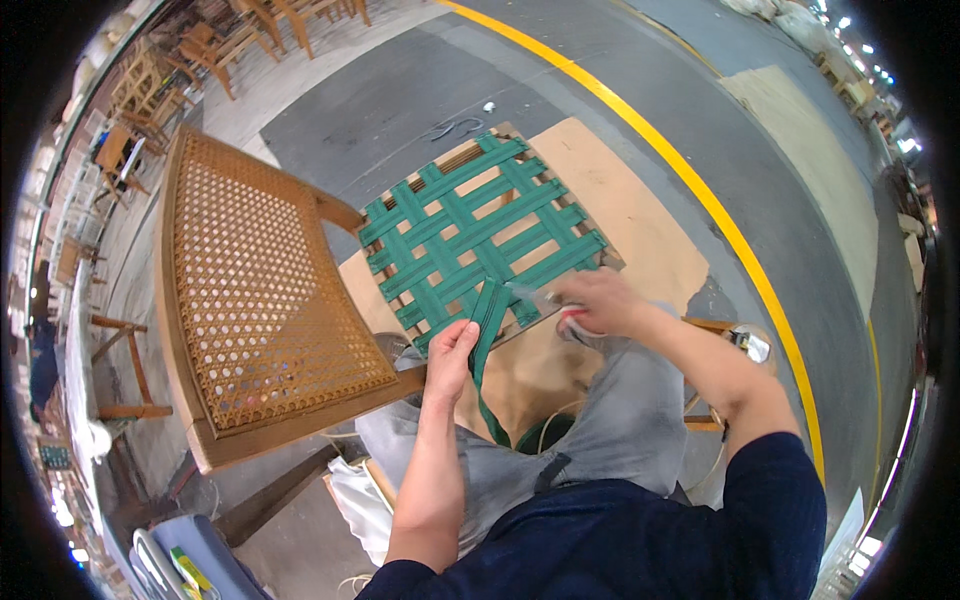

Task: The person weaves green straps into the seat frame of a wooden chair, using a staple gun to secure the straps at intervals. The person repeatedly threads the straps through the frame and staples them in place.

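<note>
A wooden chair with a woven cane back point(245, 250) lies before me, its seat frame crossed by interlaced green webbing point(455, 235). Near the front edge of the seat, my left hand point(452, 355) pinches a loose green webbing strap point(487, 318). The strap's tail hangs down between my legs. My right hand point(595, 300) grips red-handled scissors, blurred by motion, with the scissor blades point(527, 294) pointing left toward the strap just above my left fingers. Whether the blades touch the strap, I cannot tell.
Brown cardboard point(620, 190) lies under the chair on the grey floor. A yellow line point(690, 150) curves along the right. Other wooden chairs point(215, 55) stand at the far left. Beside my right leg is a wooden stool point(705, 420); a blue-grey container point(215, 555) sits at lower left.
</note>
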`<state>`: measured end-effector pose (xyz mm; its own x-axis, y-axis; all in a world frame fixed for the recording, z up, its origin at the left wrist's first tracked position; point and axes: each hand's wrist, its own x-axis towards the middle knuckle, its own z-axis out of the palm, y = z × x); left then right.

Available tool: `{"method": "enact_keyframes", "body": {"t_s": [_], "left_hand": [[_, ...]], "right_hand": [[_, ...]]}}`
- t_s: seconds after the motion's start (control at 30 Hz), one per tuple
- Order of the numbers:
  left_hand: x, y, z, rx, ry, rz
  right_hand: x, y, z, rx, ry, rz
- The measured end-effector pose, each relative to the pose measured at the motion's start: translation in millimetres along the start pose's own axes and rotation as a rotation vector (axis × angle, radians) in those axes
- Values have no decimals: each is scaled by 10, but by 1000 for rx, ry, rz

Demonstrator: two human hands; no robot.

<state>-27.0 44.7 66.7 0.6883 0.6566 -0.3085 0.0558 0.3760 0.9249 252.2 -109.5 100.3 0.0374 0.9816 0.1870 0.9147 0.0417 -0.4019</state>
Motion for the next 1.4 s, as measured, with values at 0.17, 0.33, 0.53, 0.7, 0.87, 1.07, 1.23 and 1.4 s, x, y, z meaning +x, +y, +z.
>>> {"method": "enact_keyframes", "body": {"t_s": [0.17, 0.33, 0.53, 0.7, 0.87, 1.07, 1.23, 1.4], "left_hand": [[44, -229, 305, 684, -164, 104], [60, -352, 686, 1059, -236, 116], [45, -396, 768, 1180, -170, 71], [-91, -411, 581, 1127, -176, 83], [-282, -324, 422, 1179, -260, -69], [-473, -238, 222, 1192, -306, -148], [-611, -200, 163, 1132, -313, -137], [-625, -106, 569, 771, 40, -114]], "right_hand": [[-1576, 167, -994, 150, 534, 1044], [-3526, 9, -1441, -397, 679, 1411], [-4529, -138, -951, -433, 505, 1617], [-4515, -131, -579, -365, 429, 1611], [-4475, -172, -550, -298, 376, 1586], [-4303, 24, -567, -269, 315, 1563], [-4200, 155, -626, -174, 361, 1567], [-3974, 219, -887, -300, 624, 1382]]}}
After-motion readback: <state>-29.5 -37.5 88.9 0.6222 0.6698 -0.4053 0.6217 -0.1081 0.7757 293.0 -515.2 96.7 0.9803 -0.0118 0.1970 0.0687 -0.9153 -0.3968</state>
